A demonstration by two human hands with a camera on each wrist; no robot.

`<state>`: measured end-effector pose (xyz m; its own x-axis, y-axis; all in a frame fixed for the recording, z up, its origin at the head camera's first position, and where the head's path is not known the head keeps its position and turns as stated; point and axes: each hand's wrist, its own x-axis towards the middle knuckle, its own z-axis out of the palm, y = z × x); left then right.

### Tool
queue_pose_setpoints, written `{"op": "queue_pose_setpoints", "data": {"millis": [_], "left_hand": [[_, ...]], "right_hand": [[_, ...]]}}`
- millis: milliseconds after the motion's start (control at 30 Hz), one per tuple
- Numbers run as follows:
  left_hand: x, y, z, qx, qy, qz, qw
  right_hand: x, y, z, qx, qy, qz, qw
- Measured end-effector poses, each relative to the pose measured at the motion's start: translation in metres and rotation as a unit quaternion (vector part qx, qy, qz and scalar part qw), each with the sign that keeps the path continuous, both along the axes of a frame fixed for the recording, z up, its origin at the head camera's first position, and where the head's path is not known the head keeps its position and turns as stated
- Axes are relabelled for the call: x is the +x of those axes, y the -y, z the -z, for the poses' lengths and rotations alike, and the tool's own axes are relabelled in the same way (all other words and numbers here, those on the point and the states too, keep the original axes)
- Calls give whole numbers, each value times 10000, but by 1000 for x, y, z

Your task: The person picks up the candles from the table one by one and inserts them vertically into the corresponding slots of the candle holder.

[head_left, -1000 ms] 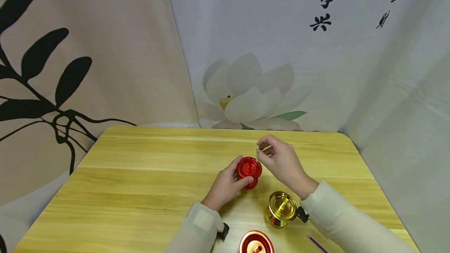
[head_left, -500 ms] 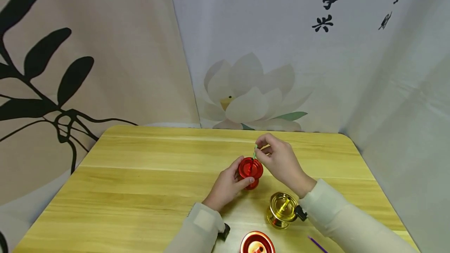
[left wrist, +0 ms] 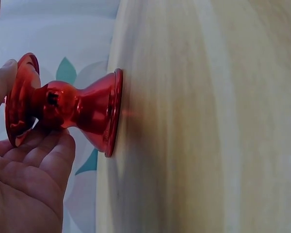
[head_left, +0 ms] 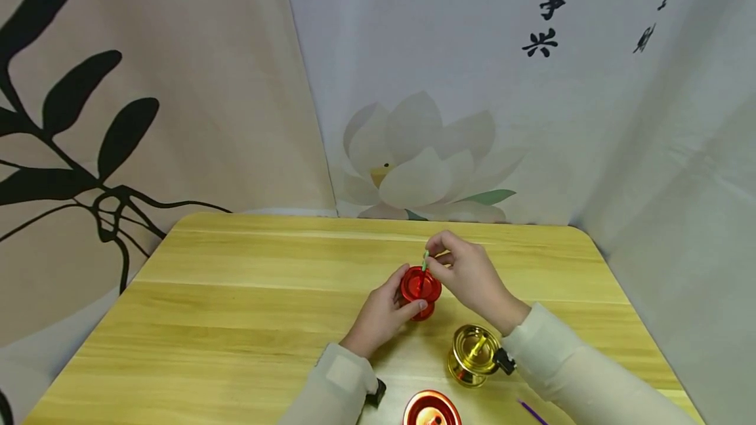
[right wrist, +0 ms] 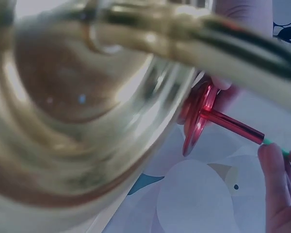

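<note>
A red metal candle holder point(head_left: 420, 292) stands on the wooden table point(head_left: 236, 320), near its middle. My left hand point(head_left: 384, 313) grips its waist, thumb and fingers curled round it point(left wrist: 53, 104). My right hand point(head_left: 466, 274) pinches a thin green candle point(head_left: 424, 260) just above the holder's top, its lower end at the red centre tube point(right wrist: 230, 125). In the right wrist view the green candle point(right wrist: 274, 144) shows between my fingertips point(right wrist: 271, 160).
A gold candle holder point(head_left: 472, 354) with a yellow candle in it stands near my right sleeve and fills the right wrist view point(right wrist: 87, 97). Another red holder point(head_left: 431, 410) sits at the front edge, a purple candle point(head_left: 531, 412) to its right. Printed cloth hangs behind the table.
My right hand has moved left and down, bringing the green candle over the red holder's top. The left hand stays on the holder.
</note>
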<state>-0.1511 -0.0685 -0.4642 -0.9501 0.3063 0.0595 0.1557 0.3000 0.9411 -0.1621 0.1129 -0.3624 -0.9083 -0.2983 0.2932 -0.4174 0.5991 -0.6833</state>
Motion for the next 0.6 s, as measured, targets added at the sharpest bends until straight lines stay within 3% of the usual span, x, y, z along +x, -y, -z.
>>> {"op": "queue_pose_setpoints", "data": {"millis": [600], "left_hand": [[1,-2,6,-14,-201,-23,9998]], "right_hand": [[9,-20,5,504,-233,-48,9984]]}}
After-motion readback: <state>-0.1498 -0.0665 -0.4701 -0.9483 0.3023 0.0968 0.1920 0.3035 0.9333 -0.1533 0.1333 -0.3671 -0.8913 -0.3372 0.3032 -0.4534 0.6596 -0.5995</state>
